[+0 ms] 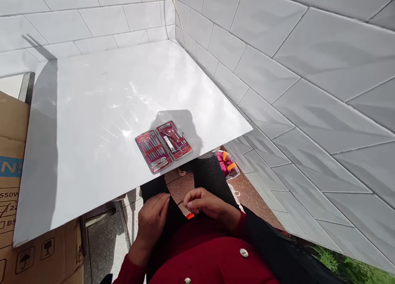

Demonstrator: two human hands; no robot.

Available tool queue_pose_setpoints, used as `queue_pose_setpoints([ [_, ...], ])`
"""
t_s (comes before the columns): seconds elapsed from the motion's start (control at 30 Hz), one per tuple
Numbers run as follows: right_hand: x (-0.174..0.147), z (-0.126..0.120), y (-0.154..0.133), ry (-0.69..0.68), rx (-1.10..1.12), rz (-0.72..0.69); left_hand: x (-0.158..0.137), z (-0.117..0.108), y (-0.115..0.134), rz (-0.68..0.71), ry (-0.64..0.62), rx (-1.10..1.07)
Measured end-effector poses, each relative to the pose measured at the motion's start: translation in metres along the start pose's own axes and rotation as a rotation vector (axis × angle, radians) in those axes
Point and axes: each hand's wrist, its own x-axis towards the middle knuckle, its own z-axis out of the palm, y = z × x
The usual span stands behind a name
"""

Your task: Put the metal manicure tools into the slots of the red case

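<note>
A manicure set point(164, 146) lies open on the white tabletop close to its front edge. Its two red-lined halves hold small metal tools, among them a pair of scissors point(181, 151) and nail clippers point(159, 164). Both hands are below the table edge, over my lap and apart from the set. My left hand point(154, 212) is closed, fingers pressed together; whatever is in it, if anything, is hidden. My right hand point(205, 202) has its fingers curled towards the thumb, and I cannot make out anything in it. A small orange piece point(189, 215) shows just below the right fingers.
The white board tabletop point(92, 152) meets tiled walls point(308, 70) at the back and right. Cardboard boxes point(46, 251) stand at the left. A clear bag with pink and orange contents point(226, 164) sits below the table's right side. Green plants point(342, 263) grow at lower right.
</note>
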Motion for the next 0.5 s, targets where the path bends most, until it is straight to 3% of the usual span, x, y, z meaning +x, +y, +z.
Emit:
queue_pose_setpoints([
  [0.13,0.001,-0.003,0.014,0.275,-0.106,0.003,0.002,0.006,0.006,0.017,0.023,-0.039],
  [0.2,0.005,-0.002,0.025,0.341,-0.189,0.022,-0.004,0.015,0.009,0.051,-0.027,-0.074],
  [0.37,0.008,0.0,0.053,0.283,-0.479,0.053,-0.035,0.031,0.009,0.094,-0.127,-0.092],
  [0.5,0.0,0.001,0.057,0.118,-1.019,0.033,-0.06,0.03,0.0,0.124,-0.057,-0.031],
])
